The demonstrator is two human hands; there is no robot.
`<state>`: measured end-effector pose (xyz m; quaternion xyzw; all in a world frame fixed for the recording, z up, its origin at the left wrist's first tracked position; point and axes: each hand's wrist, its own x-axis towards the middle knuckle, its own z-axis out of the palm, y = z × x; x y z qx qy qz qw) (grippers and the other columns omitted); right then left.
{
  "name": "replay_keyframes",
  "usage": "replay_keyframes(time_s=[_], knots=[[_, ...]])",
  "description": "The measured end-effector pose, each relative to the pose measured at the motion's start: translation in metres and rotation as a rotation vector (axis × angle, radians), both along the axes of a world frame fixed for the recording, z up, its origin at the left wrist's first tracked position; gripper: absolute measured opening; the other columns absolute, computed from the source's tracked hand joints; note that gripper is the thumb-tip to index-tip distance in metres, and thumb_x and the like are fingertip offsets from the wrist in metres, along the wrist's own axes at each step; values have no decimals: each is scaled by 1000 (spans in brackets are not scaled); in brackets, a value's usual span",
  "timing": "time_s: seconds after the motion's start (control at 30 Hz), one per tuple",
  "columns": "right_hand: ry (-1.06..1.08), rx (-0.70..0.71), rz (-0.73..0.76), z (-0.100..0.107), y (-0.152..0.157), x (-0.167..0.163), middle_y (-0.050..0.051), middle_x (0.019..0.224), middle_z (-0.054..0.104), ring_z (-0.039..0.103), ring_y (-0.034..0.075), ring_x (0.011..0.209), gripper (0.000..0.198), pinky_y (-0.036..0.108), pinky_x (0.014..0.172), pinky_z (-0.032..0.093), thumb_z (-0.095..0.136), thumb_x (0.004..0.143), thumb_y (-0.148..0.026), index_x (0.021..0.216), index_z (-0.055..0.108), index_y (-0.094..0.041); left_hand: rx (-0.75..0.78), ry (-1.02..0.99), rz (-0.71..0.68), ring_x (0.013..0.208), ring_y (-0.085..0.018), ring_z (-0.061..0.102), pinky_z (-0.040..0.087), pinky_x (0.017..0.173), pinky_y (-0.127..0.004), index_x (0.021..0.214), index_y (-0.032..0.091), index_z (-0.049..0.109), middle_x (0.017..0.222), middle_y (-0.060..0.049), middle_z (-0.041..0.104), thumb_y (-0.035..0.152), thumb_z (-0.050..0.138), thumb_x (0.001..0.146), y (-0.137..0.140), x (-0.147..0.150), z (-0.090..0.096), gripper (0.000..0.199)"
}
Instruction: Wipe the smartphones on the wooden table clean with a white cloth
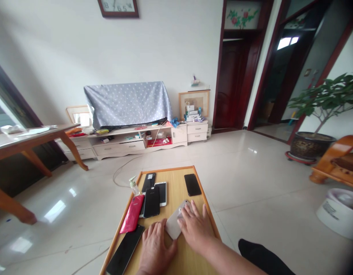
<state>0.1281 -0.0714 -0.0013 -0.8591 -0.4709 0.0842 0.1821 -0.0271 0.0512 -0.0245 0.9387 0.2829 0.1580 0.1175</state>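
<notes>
A silver-white phone point(173, 226) lies back up and slanted on the small wooden table. My left hand point(156, 244) grips its lower left end, with the thumb at the bottom edge and fingers at the side. Over the phone's right part, my right hand point(196, 227) rests with fingers stretched and apart. A small pale patch under those fingertips is too unclear to name. To the left are a red phone point(133, 214), a black phone point(151, 201) overlapping a white phone point(163, 193), and a large dark phone point(125, 250).
A pump bottle point(134, 188) stands at the wooden table's point(176, 176) left edge. Another black phone point(192, 185) lies at the far right corner. Beyond are a low cabinet point(179, 136) with a cloth-covered object point(130, 103), a larger table point(47, 133) and a potted plant point(312, 145).
</notes>
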Motion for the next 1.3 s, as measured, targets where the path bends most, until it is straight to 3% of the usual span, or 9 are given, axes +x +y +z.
replay_keyframes(time_s=[0.1, 0.17, 0.4, 0.47, 0.67, 0.9, 0.97, 1.17, 1.3], knots=[[47, 86, 199, 2, -11, -29, 0, 158, 37, 12, 31, 152, 55, 65, 118, -8, 20, 104, -59, 150, 40, -39, -7, 16, -13, 121, -26, 54, 34, 105, -41, 131, 24, 52, 126, -9, 64, 35, 60, 77, 2, 0, -3, 56], [54, 104, 250, 4, -15, -33, -1, 157, 39, 13, 31, 152, 53, 65, 118, -9, 22, 104, -59, 149, 42, -40, -13, 20, -18, 120, -26, 54, 34, 104, -40, 131, 24, 52, 126, -8, 64, 33, 60, 75, 3, 0, -3, 57], [-11, -56, -63, 1, -12, 22, 3, 159, 35, 8, 32, 152, 59, 68, 116, -8, 17, 104, -55, 150, 43, -29, -10, 0, 2, 118, -26, 55, 35, 105, -41, 127, 24, 54, 122, -8, 64, 40, 63, 77, -2, 2, 3, 54], [-12, -45, -46, -2, -16, 17, 4, 159, 34, 7, 32, 152, 60, 67, 116, -9, 18, 104, -56, 151, 42, -28, -11, 2, 12, 117, -26, 55, 36, 104, -41, 127, 24, 54, 122, -8, 64, 40, 63, 76, -3, 3, 4, 54], [37, 63, 204, -9, -35, -23, 1, 158, 37, 9, 28, 153, 61, 62, 118, -12, 19, 103, -61, 151, 41, -32, -34, 16, 9, 119, -27, 55, 37, 103, -43, 127, 24, 54, 122, -8, 64, 45, 65, 76, -3, 5, 4, 56], [13, -39, -67, -8, -30, 26, 2, 160, 33, 5, 32, 153, 61, 64, 118, -7, 17, 104, -56, 151, 41, -27, -33, 42, 22, 120, -26, 54, 35, 104, -42, 127, 24, 54, 123, -8, 64, 38, 63, 77, -7, 7, 8, 53], [5, -33, -48, -8, -32, 18, 4, 160, 32, 6, 32, 153, 62, 63, 118, -7, 18, 104, -57, 152, 40, -25, -39, 45, 27, 120, -26, 54, 35, 104, -42, 127, 24, 54, 123, -8, 64, 38, 63, 77, -7, 7, 9, 52], [63, 41, 227, -6, -44, -32, 2, 158, 38, 9, 29, 153, 58, 61, 120, -6, 22, 103, -58, 151, 42, -31, -50, 44, -6, 121, -27, 53, 36, 104, -43, 128, 24, 53, 123, -9, 64, 42, 64, 78, -3, 5, 5, 54], [37, 1, 83, -5, -37, -4, 1, 159, 37, 7, 31, 153, 58, 63, 119, -4, 19, 104, -55, 151, 42, -29, -57, 59, 30, 120, -27, 54, 36, 104, -42, 127, 24, 54, 123, -9, 64, 41, 64, 76, -5, 7, 7, 54]])
